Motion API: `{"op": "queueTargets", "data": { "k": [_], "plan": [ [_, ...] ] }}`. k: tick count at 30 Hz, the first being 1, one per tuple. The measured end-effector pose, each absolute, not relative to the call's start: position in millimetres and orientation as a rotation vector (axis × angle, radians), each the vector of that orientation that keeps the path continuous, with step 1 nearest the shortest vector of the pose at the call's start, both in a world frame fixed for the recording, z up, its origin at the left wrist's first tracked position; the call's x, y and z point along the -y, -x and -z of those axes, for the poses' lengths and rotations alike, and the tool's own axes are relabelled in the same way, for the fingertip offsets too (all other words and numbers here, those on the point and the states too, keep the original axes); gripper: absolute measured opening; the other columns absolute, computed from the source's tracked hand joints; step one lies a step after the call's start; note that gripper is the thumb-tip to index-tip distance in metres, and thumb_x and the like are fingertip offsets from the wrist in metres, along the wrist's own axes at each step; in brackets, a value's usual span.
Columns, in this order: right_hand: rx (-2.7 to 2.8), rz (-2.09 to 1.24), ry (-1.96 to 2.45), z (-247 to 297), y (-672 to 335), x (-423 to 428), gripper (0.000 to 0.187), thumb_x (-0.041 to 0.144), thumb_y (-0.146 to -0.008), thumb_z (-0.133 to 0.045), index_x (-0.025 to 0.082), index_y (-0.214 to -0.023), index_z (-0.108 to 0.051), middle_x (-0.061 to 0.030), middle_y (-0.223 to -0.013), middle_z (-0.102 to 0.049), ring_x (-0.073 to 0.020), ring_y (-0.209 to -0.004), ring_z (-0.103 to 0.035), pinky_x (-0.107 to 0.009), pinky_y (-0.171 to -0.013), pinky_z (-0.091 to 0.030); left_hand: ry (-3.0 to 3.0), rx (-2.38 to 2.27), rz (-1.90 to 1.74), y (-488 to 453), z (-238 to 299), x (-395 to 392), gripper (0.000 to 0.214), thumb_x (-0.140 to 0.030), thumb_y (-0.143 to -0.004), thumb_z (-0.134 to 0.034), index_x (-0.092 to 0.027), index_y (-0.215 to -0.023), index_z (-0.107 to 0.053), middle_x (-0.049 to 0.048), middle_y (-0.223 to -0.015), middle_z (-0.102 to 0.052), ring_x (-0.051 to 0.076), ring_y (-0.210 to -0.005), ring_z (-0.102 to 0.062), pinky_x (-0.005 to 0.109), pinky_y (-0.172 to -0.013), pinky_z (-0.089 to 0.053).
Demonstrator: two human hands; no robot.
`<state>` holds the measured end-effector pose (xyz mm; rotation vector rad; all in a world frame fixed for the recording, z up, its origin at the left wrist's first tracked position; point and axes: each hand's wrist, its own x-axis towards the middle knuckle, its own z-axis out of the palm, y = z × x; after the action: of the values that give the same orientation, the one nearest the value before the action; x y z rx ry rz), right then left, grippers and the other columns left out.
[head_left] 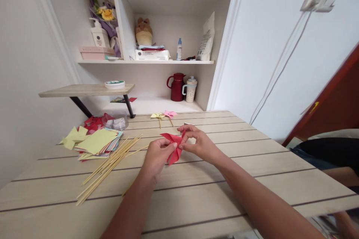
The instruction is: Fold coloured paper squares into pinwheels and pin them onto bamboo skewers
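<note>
A red paper pinwheel (174,155) is held above the middle of the table between both hands. My left hand (158,155) pinches it from the left, thumb near its centre. From the right, my right hand (198,142) grips it with thumb and forefinger, also close to the centre. Whether a pin or stick sits at the centre is hidden by the fingers. Beyond the hands lie a yellow pinwheel (158,116) and a pink pinwheel (170,114), both on sticks. To the left are several thin wooden sticks (112,166).
Left on the slatted table (252,194) are a stack of coloured paper (98,142), folded yellow paper (74,137), red pieces (94,124) and a clear container (119,122). A small raised shelf (86,89) stands behind them. A red jug (177,87) and a cup (191,91) are at the back.
</note>
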<state>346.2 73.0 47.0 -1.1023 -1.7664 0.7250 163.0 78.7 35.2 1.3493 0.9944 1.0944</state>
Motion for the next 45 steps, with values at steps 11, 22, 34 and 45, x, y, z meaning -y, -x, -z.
{"op": "queueTargets", "data": {
  "k": [11,22,34,45],
  "plan": [
    [1.72,-0.756,1.116,-50,-344,-70,0.015,0.026,-0.075,-0.076,0.02,-0.064,-0.067,-0.0056,-0.127,-0.057,-0.0252,-0.121,-0.056,-0.041,-0.105,-0.038,-1.386,-0.997,-1.09,-165,-41,-76,0.02,-0.035,-0.073,-0.071,-0.015,-0.072,-0.069,0.0028,-0.071,-0.067,0.014,-0.066,-0.057,0.024,-0.062,-0.041],
    [1.694,-0.765,1.133,-53,-345,-68,0.013,0.025,-0.074,-0.075,0.021,-0.065,-0.066,-0.0055,-0.126,-0.059,-0.0252,-0.117,-0.058,-0.04,-0.099,-0.044,-1.328,-0.956,-1.08,-167,-41,-78,0.028,-0.035,-0.065,-0.081,-0.014,-0.083,-0.076,0.008,-0.079,-0.074,0.018,-0.074,-0.065,0.028,-0.07,-0.048],
    [1.658,-0.361,1.108,-55,-352,-71,0.033,0.037,-0.081,-0.073,0.032,-0.113,-0.066,-0.0067,-0.144,-0.044,-0.0284,-0.139,-0.039,-0.047,-0.111,-0.036,-1.454,-1.205,-1.327,-166,-33,-87,0.013,-0.028,-0.067,-0.071,-0.019,-0.059,-0.066,-0.0003,-0.059,-0.062,0.014,-0.058,-0.052,0.025,-0.059,-0.038],
    [1.918,-0.116,1.119,-47,-342,-74,0.004,0.027,-0.077,-0.079,0.029,-0.08,-0.076,-0.0051,-0.139,-0.057,-0.0346,-0.133,-0.045,-0.058,-0.109,-0.033,-2.125,-1.227,-1.472,-172,-32,-82,0.012,-0.017,-0.075,-0.067,-0.026,-0.068,-0.069,0.0032,-0.081,-0.074,0.024,-0.085,-0.062,0.041,-0.099,-0.031]
  ]
}}
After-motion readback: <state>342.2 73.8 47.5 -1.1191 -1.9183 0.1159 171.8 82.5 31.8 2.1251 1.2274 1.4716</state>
